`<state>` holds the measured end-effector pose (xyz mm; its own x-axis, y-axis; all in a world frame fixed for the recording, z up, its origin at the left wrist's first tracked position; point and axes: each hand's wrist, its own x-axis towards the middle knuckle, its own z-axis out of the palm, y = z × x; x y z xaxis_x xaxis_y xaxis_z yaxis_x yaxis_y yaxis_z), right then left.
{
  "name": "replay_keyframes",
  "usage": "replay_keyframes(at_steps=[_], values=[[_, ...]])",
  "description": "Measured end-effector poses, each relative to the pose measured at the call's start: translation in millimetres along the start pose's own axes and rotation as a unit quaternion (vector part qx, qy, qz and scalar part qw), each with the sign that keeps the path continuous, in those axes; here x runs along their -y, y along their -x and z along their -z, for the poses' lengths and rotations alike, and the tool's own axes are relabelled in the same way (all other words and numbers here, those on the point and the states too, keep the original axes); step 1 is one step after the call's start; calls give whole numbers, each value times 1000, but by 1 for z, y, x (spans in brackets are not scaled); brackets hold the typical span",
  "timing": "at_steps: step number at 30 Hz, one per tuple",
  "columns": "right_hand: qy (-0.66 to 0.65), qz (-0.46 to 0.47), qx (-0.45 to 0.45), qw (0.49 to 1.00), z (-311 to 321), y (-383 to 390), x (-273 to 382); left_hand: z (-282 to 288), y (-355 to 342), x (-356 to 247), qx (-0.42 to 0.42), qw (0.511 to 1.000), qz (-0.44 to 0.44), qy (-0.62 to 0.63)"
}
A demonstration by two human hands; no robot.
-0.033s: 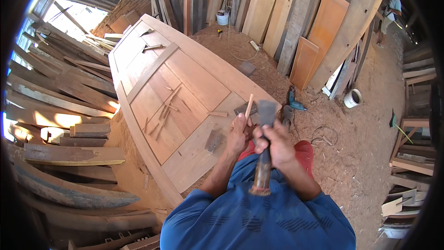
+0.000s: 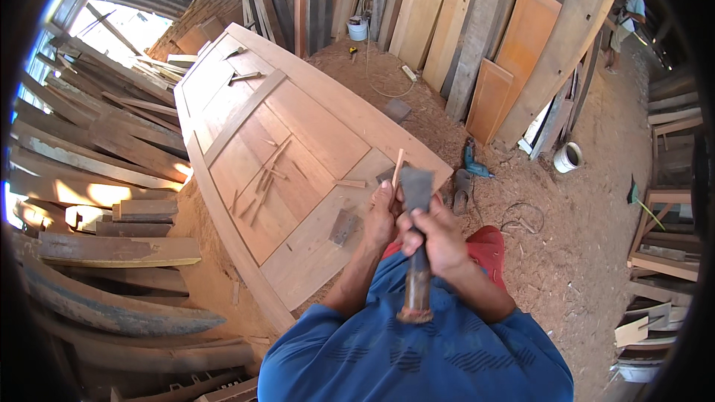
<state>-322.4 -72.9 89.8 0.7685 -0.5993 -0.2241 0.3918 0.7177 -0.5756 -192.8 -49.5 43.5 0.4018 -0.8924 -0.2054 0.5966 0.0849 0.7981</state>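
My left hand (image 2: pixel 380 217) pinches a thin wooden stick (image 2: pixel 399 164) that points up and away from me. Wrapped round a broad-bladed chisel (image 2: pixel 418 283) is my right hand (image 2: pixel 438 237), with the flat metal blade upward and the brown handle toward my body. Both hands are close together above the near end of a panelled wooden door (image 2: pixel 320 246), and the blade is beside the stick; whether they touch I cannot tell. Thin wood slivers (image 2: pixel 268 173) and a dark rectangular block (image 2: pixel 344 228) lie on the door. Another dark block (image 2: pixel 386 175) is partly hidden behind my hands.
A hammer (image 2: pixel 246 77) lies toward the door's far end. On the shavings-strewn floor to the right are a teal power drill (image 2: pixel 474 160) and a bucket (image 2: pixel 568 157). Boards (image 2: pixel 428 26) lean at the back; stacked timber (image 2: pixel 119 246) fills the left. Another person (image 2: pixel 631 18) stands far right.
The chisel and my right hand have shifted slightly left, bringing the blade closer to the stick. The stick and my left hand have moved only a little.
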Motion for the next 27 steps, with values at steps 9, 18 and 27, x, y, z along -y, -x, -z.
replay_keyframes(at_steps=[9,18,27], values=[[60,-39,18,997,-28,25,-15,31,17,-1,30,969,-99,-224],[79,-20,7,997,-28,34,-8,14,31,-10,19,944,-134,-300],[114,158,-37,980,-24,51,22,37,80,26,117,933,-108,-323]])
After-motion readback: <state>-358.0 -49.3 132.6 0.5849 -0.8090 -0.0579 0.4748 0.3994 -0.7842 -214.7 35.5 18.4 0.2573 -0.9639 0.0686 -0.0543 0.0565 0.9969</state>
